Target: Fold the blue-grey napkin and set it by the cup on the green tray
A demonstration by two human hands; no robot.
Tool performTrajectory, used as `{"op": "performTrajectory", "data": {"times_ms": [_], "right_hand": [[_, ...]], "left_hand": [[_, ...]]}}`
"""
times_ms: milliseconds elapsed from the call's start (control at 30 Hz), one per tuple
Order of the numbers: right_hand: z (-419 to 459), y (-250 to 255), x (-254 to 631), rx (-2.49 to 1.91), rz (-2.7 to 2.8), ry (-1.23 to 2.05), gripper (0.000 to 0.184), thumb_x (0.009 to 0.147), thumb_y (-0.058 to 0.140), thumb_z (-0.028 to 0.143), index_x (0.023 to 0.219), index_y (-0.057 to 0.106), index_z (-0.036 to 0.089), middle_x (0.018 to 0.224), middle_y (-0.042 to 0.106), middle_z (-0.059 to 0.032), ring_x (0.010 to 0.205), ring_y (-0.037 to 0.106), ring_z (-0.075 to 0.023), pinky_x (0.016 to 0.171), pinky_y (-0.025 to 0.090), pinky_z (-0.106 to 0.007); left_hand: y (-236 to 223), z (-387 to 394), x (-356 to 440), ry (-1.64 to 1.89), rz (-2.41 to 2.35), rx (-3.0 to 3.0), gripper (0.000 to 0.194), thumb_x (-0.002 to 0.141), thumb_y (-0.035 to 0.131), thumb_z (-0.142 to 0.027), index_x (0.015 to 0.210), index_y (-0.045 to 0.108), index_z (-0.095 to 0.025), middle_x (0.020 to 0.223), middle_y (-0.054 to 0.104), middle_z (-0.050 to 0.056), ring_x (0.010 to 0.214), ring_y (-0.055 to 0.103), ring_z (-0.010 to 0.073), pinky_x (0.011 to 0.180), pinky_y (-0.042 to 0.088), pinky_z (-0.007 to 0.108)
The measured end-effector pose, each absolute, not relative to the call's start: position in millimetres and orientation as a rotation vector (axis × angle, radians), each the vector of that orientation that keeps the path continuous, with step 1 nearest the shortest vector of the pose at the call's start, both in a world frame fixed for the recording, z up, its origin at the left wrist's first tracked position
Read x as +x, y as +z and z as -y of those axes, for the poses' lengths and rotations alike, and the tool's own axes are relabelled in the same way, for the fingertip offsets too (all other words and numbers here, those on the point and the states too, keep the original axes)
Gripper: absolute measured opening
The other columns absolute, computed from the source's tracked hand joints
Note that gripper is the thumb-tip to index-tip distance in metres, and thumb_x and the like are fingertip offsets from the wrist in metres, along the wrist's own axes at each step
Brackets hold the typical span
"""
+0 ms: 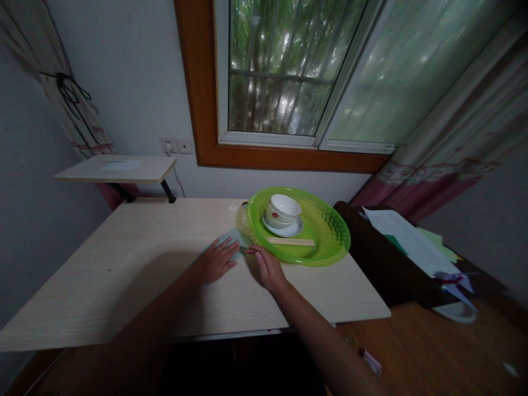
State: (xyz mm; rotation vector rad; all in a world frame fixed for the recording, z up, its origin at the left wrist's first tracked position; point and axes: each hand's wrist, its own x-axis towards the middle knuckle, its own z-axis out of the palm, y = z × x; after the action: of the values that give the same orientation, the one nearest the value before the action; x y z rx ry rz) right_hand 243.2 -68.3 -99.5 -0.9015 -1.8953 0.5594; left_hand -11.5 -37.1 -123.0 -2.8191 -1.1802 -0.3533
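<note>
My left hand [216,259] lies flat with fingers stretched out on a pale blue-green cloth or sheet [231,237] on the light wooden table [136,258]. My right hand [268,267] rests beside it, fingers together, touching the sheet's right edge near the rim of a green plastic tray [330,234]. In the tray stand stacked white bowls [282,209] on a white saucer [295,229], with a pair of wooden chopsticks [291,241] in front.
A small raised shelf [117,168] stands at the table's back left, under a wall socket [176,146]. A dark wooden unit [383,258] with papers [408,239] sits to the right. Window and curtains lie behind.
</note>
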Motion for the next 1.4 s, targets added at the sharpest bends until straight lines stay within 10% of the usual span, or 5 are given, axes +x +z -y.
{"op": "performTrajectory", "data": {"times_ms": [267,467,1033,1400], "right_hand": [[66,-92,239,-0.896,2.041,0.467,0.038,0.113,0.035,0.035,0.131,0.067,0.022,0.129,0.068,-0.0091,0.122,0.063,-0.0232,0.109,0.05,-0.041],[56,-89,226,-0.841,2.361,0.207,0.043,0.113,0.043,0.038,0.15,0.054,0.02,0.161,0.039,-0.0102,0.151,0.032,-0.0263,0.125,0.03,-0.049],[-43,-93,66,-1.038,2.848,0.379,0.064,0.113,0.034,0.056,0.161,0.037,0.014,0.167,0.021,-0.01,0.156,0.018,-0.0258,0.128,0.017,-0.047],[-55,-87,141,-1.677,2.52,0.484,0.079,0.11,0.023,0.063,0.165,0.025,0.005,0.169,0.005,-0.0134,0.157,0.001,-0.0323,0.128,0.005,-0.052]], "left_hand": [[-110,4,-20,-0.609,1.4,-3.008,0.064,0.107,0.035,-0.05,0.163,0.033,-0.02,0.166,0.036,0.01,0.158,0.023,0.0282,0.128,0.019,0.054],[-93,2,-79,-1.16,1.786,-2.73,0.061,0.106,0.032,-0.048,0.158,0.043,-0.019,0.165,0.039,0.008,0.154,0.033,0.024,0.127,0.028,0.044],[-130,20,-155,-0.593,2.121,-2.177,0.061,0.104,0.033,-0.042,0.157,0.037,-0.012,0.16,0.044,0.02,0.15,0.04,0.0329,0.123,0.029,0.055],[-139,18,-159,-0.491,2.074,-2.206,0.062,0.106,0.026,-0.044,0.154,0.042,-0.008,0.16,0.043,0.022,0.152,0.035,0.0329,0.123,0.026,0.056]]}}
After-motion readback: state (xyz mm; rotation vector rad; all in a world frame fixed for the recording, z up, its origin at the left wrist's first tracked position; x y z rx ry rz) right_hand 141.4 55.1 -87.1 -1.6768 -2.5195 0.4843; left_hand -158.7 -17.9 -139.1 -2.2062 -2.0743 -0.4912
